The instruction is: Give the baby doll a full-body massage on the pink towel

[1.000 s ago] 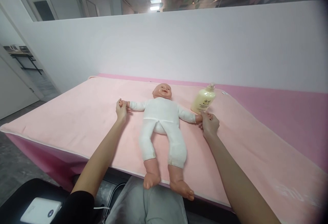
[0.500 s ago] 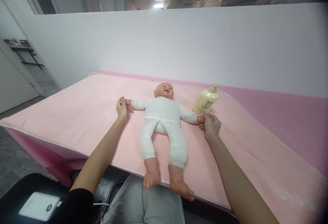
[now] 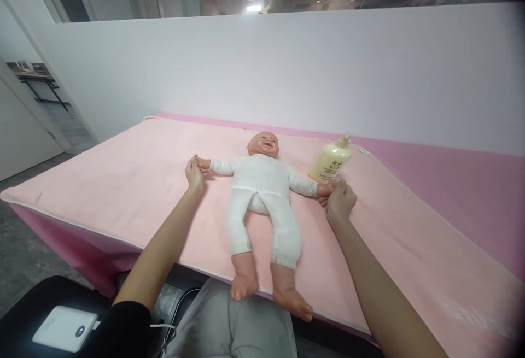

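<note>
A baby doll (image 3: 262, 177) with a white cloth body lies on its back on a pink blanket (image 3: 123, 183), its feet hanging past the front edge. Its arms are stretched out sideways. My left hand (image 3: 194, 174) is closed around the doll's hand on the left. On the other side my right hand (image 3: 341, 200) grips the doll's other hand, fingers bent around it. Just behind that hand a pale yellow pump bottle (image 3: 330, 160) stands on the blanket, slightly tilted in view.
A white wall (image 3: 287, 68) rises behind the table. Darker pink cloth (image 3: 451, 177) shows under the blanket. At lower left, a white power bank (image 3: 65, 328) with a cable lies on a black surface. My legs (image 3: 229, 325) are under the table's front edge.
My right hand's fingers have shifted slightly up and right along the doll's hand, which shows more now. My left hand stays on the other doll hand, nearly unmoved.
</note>
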Demonstrator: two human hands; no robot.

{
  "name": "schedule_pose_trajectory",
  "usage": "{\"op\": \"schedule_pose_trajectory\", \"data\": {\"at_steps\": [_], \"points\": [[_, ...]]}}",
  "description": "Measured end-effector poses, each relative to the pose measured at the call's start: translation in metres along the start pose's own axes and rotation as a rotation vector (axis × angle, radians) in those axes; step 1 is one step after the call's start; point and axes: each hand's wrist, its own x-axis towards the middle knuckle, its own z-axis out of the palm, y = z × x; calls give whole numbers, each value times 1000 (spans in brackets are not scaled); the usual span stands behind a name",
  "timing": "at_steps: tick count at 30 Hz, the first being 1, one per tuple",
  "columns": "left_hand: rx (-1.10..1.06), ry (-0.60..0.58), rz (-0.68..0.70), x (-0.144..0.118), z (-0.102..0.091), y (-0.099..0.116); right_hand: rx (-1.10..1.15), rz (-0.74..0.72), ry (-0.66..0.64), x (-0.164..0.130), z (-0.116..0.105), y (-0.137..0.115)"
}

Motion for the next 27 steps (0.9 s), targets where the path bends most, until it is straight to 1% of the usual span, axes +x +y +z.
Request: {"op": "schedule_pose_trajectory", "data": {"at_steps": [3, 6, 11, 14, 18, 23, 27], "points": [[-41, -7, 32, 0, -1, -1, -83, -12, 56, 0, 0, -1], [-39, -18, 42, -1, -1, -1, -64, 16, 33, -2, 1, -5], [-67, -28, 36, -2, 1, 1, -13, 12, 21, -6, 2, -10], [-25, -29, 38, -3, 2, 2, 23, 6, 13, -6, 2, -10], [45, -70, 57, -5, 2, 2, 38, -25, -3, -5, 3, -9], [65, -62, 58, -5, 1, 4, -1, -1, -30, -2, 2, -6], [97, -52, 44, -5, 1, 6, -27, 5, -19, -2, 1, -5]]}}
